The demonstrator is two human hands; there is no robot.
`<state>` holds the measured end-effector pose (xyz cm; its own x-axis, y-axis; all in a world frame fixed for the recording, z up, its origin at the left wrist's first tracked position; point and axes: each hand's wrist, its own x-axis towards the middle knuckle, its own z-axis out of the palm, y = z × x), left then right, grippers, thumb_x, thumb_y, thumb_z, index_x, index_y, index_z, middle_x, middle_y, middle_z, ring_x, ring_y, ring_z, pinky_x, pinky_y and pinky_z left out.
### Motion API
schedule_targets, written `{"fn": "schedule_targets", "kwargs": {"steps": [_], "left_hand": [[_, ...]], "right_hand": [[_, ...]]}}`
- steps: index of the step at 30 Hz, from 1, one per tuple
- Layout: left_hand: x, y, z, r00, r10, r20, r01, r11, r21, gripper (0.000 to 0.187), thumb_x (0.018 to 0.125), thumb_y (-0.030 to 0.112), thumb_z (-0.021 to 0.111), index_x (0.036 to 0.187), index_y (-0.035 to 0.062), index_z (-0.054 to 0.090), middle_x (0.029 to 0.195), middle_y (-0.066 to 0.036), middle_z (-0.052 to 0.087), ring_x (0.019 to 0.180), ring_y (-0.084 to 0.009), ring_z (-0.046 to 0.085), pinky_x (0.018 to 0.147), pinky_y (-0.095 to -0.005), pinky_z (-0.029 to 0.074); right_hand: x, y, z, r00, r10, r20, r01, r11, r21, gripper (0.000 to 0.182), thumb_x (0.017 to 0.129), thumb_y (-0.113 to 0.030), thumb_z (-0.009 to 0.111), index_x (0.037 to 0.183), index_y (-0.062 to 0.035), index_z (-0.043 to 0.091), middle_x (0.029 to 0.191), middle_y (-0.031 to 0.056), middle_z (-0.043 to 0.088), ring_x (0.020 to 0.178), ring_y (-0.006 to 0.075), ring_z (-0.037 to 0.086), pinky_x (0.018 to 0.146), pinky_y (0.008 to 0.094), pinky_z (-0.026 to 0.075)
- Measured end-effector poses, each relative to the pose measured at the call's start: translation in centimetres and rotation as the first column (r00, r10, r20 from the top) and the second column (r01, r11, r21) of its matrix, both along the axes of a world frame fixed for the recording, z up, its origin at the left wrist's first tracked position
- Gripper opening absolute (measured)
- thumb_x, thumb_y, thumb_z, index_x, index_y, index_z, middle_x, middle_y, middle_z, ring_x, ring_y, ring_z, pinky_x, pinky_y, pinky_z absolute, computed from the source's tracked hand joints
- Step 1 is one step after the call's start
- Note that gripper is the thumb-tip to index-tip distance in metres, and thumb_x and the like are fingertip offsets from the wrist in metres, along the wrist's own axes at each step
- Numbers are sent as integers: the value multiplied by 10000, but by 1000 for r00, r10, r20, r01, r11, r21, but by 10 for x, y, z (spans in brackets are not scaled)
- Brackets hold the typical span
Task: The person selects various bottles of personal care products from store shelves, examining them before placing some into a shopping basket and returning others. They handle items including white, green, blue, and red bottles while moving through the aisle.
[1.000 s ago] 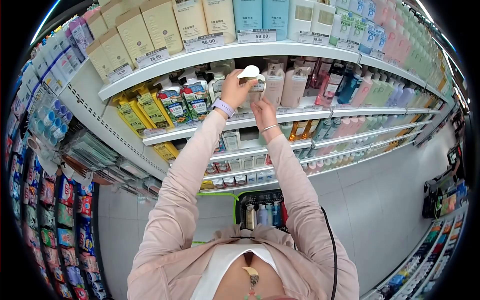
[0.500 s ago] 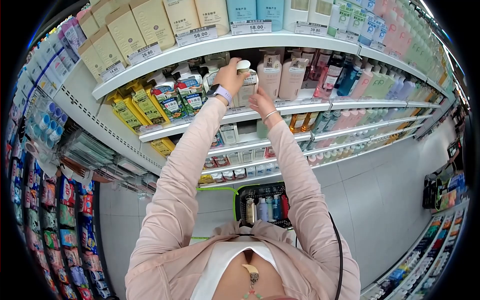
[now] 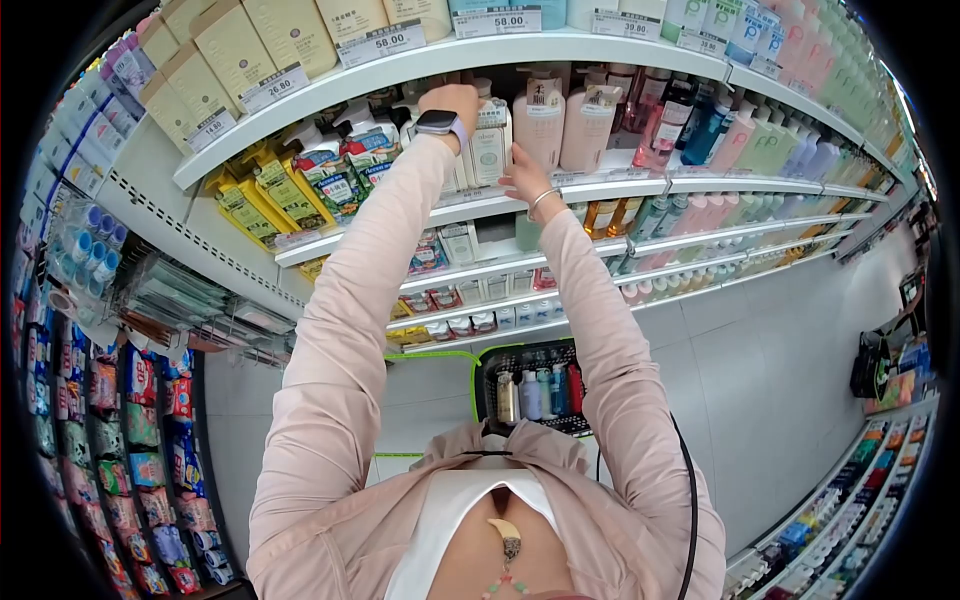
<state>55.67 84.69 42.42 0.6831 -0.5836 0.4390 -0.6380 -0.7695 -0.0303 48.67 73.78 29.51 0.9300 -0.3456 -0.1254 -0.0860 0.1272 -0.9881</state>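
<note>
A white pump bottle [image 3: 490,145] with a pale label stands at the front of the second shelf. My left hand [image 3: 450,103], with a watch on its wrist, reaches in beside it over a neighbouring white bottle. The fingers of that hand are hidden deep in the shelf. My right hand [image 3: 526,178] is held at the lower right corner of the labelled bottle, fingers apart and extended beside it. Two pale pink pump bottles, the nearer one [image 3: 538,125] among them, stand just right of it.
Boxed products [image 3: 245,55] line the shelf above, whose white front edge [image 3: 600,48] overhangs my hands. Yellow packs [image 3: 290,190] stand to the left. Below, a black basket [image 3: 487,400] holds several bottles. Bagged goods [image 3: 142,380] hang at the far left.
My left hand has moved off the top of the labelled bottle, leftward and deeper into the shelf. My right hand stays by the bottle's lower corner. The view has shifted slightly.
</note>
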Motion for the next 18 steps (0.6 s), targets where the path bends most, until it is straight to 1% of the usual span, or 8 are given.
{"fn": "schedule_targets", "kwargs": {"steps": [1, 2, 5, 7, 9, 12, 15, 18], "left_hand": [[0, -1, 0, 1000, 6, -4, -6, 1000, -12, 328, 795, 334, 486, 810, 38, 627, 797, -171, 603, 769, -305, 583, 678, -386, 455], [0, 0, -1, 1000, 9, -7, -9, 1000, -13, 327, 796, 337, 485, 815, 43, 627, 801, -170, 603, 773, -304, 583, 680, -387, 455], [-4, 1, -2, 999, 27, -24, -27, 1000, 11, 327, 803, 349, 472, 868, 61, 613, 850, -166, 595, 827, -323, 557, 699, -391, 450], [-22, 10, -10, 975, -40, 220, 66, 992, -112, 340, 797, 318, 486, 997, 52, 556, 981, -168, 535, 911, -338, 482, 739, -379, 431], [-34, 22, -34, 924, -147, 353, 276, 895, -351, 387, 782, 259, 509, 1101, 43, 480, 1072, -162, 454, 947, -335, 410, 783, -377, 401], [-84, 65, -102, 965, -194, 179, 259, 824, -504, 369, 750, 128, 524, 1107, 50, 479, 1061, -148, 450, 945, -324, 417, 820, -382, 352], [-133, 116, -229, 984, -140, -111, 61, 846, -529, 348, 729, 75, 526, 1076, 60, 499, 1039, -159, 447, 964, -321, 420, 835, -380, 345], [-201, 187, -373, 821, 0, -572, -141, 969, -203, 354, 693, 102, 539, 1043, 54, 521, 1049, -147, 472, 987, -313, 397, 848, -408, 334]], "right_hand": [[-4, 2, 0, 1000, 6, -5, -6, 999, -50, 604, 754, -91, 463, 1312, -156, 240, 1090, 94, 480, 755, 187, 541, 633, 304, 453], [-9, 1, 1, 994, 61, -89, -66, 997, -49, 563, 782, -125, 442, 1305, -100, 235, 1155, 33, 434, 908, 164, 506, 735, 287, 423], [-26, 8, -3, 995, 53, -82, -50, 998, 32, 526, 787, -137, 451, 1275, -46, 277, 1177, 55, 424, 920, 175, 505, 755, 293, 421], [-53, 15, -11, 999, 16, -31, -15, 998, 60, 474, 799, -138, 449, 1239, -13, 323, 1202, 80, 414, 961, 196, 498, 786, 309, 416], [-90, 17, -29, 991, -20, 130, -14, 968, 252, 459, 793, -150, 459, 1225, -31, 359, 1192, 95, 412, 968, 205, 497, 788, 315, 410], [-152, 15, -94, 998, -45, 52, 21, 918, 395, 380, 791, -180, 476, 1144, -44, 448, 1126, 74, 479, 963, 194, 511, 793, 305, 406], [-223, 19, -174, 944, -42, -328, 189, 882, 431, 398, 763, -264, 505, 1108, -68, 475, 1047, 51, 526, 935, 178, 518, 769, 288, 402], [-282, 35, -203, 882, -15, -471, 243, 871, 428, 327, 779, -230, 474, 1070, -80, 492, 1026, 55, 537, 909, 167, 517, 762, 289, 400]]}}
